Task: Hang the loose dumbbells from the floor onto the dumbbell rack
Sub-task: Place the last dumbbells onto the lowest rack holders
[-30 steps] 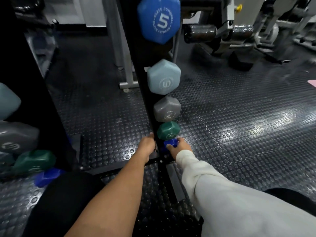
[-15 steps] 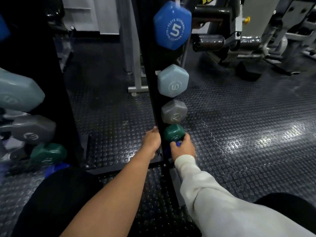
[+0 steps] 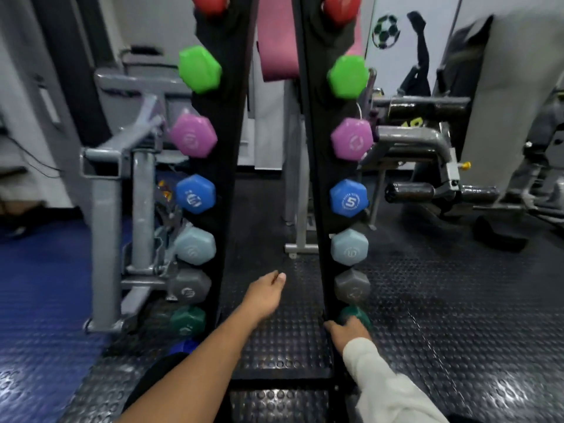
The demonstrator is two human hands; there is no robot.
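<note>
A gym is shown. A black upright dumbbell rack point(image 3: 317, 166) is hung with coloured hexagonal dumbbells, among them a blue dumbbell point(image 3: 348, 198) marked 5, and is stood on studded rubber flooring point(image 3: 457, 300). Grey steel exercise machines point(image 3: 427, 148) with padded rollers are seen behind, and a football mural point(image 3: 386, 31) is painted on the wall.

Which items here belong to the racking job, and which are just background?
Job: dumbbell rack; dark green dumbbell under the right hand; left hand, empty.
Background: grey gym machine; pink mat; football sticker.
</note>
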